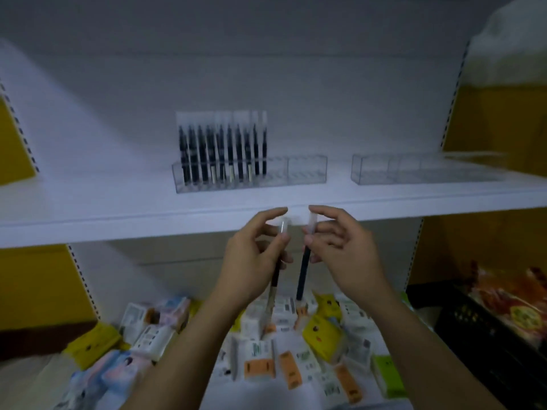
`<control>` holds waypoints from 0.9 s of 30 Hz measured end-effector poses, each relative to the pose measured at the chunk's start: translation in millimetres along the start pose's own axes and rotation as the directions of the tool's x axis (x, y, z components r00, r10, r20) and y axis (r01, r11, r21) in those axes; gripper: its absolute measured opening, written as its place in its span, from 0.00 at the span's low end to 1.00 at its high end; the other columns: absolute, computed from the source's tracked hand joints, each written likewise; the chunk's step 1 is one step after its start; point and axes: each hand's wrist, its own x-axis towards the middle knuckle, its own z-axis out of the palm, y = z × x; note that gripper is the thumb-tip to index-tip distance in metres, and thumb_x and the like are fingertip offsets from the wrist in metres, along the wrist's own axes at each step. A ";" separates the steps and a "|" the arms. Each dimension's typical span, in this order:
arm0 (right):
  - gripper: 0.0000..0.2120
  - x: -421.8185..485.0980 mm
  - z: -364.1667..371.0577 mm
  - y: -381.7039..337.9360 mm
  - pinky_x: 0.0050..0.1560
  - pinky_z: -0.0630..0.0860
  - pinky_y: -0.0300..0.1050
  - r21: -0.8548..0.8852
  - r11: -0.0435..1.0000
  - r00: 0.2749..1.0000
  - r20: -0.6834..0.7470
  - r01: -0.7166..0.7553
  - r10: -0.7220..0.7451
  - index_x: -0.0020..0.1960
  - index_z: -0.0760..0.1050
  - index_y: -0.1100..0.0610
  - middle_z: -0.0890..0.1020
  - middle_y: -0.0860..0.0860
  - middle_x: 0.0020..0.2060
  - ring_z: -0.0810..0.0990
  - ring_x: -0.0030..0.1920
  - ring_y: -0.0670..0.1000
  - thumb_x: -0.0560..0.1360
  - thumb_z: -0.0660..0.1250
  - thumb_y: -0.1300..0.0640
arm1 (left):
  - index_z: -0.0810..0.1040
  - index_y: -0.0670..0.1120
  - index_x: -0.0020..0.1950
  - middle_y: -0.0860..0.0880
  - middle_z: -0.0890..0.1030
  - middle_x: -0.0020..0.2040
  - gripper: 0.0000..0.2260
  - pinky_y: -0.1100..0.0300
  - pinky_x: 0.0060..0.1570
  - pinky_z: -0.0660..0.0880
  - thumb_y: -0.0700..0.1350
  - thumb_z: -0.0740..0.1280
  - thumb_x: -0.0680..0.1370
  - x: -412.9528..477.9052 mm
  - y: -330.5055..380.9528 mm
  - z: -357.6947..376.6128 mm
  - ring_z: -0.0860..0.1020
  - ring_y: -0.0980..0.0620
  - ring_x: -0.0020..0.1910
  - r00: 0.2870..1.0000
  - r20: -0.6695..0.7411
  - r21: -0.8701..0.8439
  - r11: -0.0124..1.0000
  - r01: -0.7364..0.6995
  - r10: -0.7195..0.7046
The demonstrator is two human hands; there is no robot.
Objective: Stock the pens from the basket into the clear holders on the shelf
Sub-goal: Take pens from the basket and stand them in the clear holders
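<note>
The left hand (254, 258) pinches one sleeved pen (275, 281) upright between thumb and fingertips, and the right hand (340, 253) pinches a second pen (302, 273) likewise. Both are just below the shelf (118, 220) edge, probably so each can drop straight in. The left clear holder (307, 173) has a row of pens (222, 152) filling its left end, while the right holder (414, 171) looks empty.

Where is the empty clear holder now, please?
In the head view, the empty clear holder stands on the white shelf, at the right side, just right of the holder with pens.
</note>
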 end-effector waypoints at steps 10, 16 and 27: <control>0.18 81.9 8.9 -60.4 0.42 0.83 0.49 -0.009 0.987 0.987 0.002 0.161 -0.161 0.56 0.76 0.45 0.81 0.52 0.47 0.85 0.41 0.52 0.74 0.70 0.65 | 0.77 0.55 0.54 0.50 0.80 0.52 0.12 0.53 0.47 0.82 0.39 0.69 0.76 87.1 73.1 -34.6 0.83 0.54 0.45 0.984 -0.117 -0.007 0.991 -0.137 0.135; 0.16 133.1 12.3 -82.1 0.41 0.83 0.45 -0.007 0.975 0.973 -0.072 0.221 -0.221 0.58 0.75 0.47 0.81 0.52 0.49 0.85 0.42 0.50 0.75 0.69 0.64 | 0.79 0.53 0.52 0.53 0.82 0.49 0.11 0.61 0.44 0.81 0.40 0.73 0.74 137.1 93.8 -52.9 0.82 0.57 0.45 0.972 -0.185 0.028 0.989 -0.143 0.146; 0.16 210.8 26.0 -71.9 0.43 0.83 0.52 -0.092 0.967 0.957 -0.152 0.236 -0.248 0.56 0.73 0.45 0.79 0.48 0.46 0.84 0.41 0.50 0.75 0.69 0.63 | 0.78 0.54 0.52 0.55 0.81 0.48 0.10 0.70 0.43 0.75 0.43 0.73 0.74 201.5 88.5 -60.2 0.80 0.60 0.47 0.954 -0.211 0.288 0.946 -0.147 0.213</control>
